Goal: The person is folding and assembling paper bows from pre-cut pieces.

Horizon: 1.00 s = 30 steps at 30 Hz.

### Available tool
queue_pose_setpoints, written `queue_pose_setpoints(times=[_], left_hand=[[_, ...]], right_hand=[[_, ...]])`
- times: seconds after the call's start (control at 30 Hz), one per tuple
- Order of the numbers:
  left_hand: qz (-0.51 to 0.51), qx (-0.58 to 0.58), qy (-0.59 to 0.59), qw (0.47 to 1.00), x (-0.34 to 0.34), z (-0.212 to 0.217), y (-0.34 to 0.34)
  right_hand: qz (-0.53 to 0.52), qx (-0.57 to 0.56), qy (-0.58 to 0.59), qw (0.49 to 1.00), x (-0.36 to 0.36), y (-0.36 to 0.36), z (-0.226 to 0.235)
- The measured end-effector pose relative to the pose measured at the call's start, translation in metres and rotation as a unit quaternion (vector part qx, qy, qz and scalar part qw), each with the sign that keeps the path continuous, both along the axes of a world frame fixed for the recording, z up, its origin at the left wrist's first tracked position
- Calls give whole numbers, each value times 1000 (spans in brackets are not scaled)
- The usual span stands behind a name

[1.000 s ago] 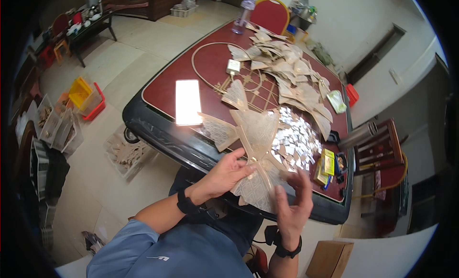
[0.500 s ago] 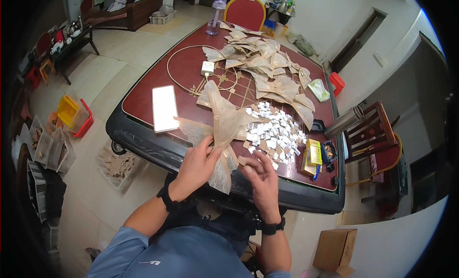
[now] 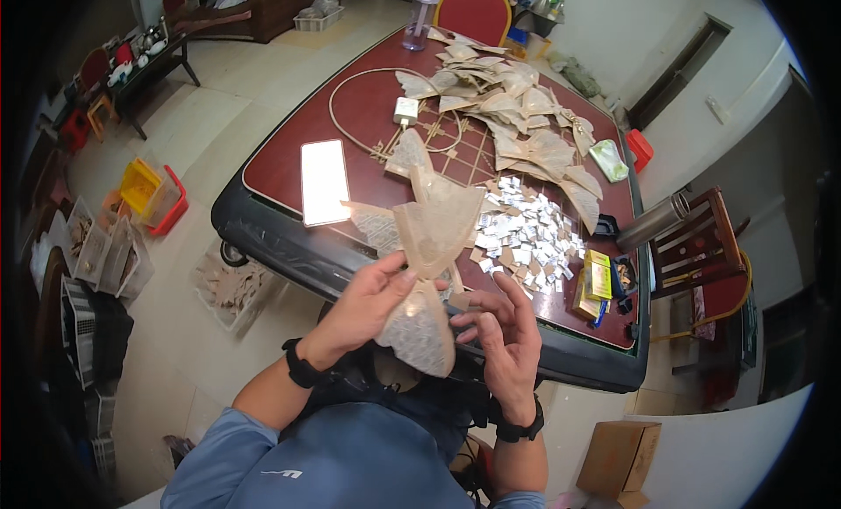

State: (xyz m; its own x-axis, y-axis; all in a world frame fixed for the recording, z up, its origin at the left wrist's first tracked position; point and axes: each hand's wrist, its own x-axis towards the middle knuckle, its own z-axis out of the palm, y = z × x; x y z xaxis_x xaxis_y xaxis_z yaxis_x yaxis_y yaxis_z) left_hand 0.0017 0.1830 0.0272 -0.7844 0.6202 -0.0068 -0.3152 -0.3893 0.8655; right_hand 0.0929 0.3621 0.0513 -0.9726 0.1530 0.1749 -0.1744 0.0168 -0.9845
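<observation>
My left hand (image 3: 372, 303) is closed on the narrow waist of a beige, translucent, finely patterned sheet (image 3: 438, 220) that fans out above and below like a bow. It is held up at the table's near edge. A similar patterned piece (image 3: 375, 229) lies behind it. My right hand (image 3: 504, 338) is just right of the sheet's lower half, its fingers partly spread and bent. A small brown square piece (image 3: 462, 300) shows at its fingertips, partly hidden by them. Beyond that hand is a loose heap of small white and brown squares (image 3: 526, 233).
Many more fan-shaped beige sheets (image 3: 517, 97) are piled at the table's far side. A white-screened phone (image 3: 324, 183), a cabled charger (image 3: 406, 111) and a purple bottle (image 3: 421, 18) lie or stand left. Yellow boxes (image 3: 597, 277) and a metal cylinder (image 3: 653, 222) are at right.
My left hand has raised and turned the bow-shaped sheet, so its lower fan faces up more. My right hand's fingers have spread somewhat. The whole view has shifted slightly.
</observation>
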Motion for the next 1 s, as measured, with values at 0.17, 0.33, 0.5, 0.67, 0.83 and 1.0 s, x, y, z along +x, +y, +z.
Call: queue_pose_setpoints(times=[0.17, 0.33, 0.5, 0.67, 0.83, 1.0], left_hand=[[-6, 28, -15, 999, 9, -17, 8], [-2, 7, 15, 1000, 15, -21, 13], [-11, -17, 37, 999, 16, -22, 10], [0, -16, 36, 999, 18, -18, 11], [4, -28, 42, 999, 18, -10, 12], [7, -21, 58, 998, 16, -22, 16]], right_hand=[[8, 66, -4, 998, -2, -11, -10], [-15, 102, 9, 995, 0, -15, -10], [-14, 124, 12, 992, -2, -17, -13], [-23, 141, 0, 990, -2, -17, -14], [-22, 137, 1, 990, -3, -16, -11], [-32, 173, 6, 984, -1, -19, -12]])
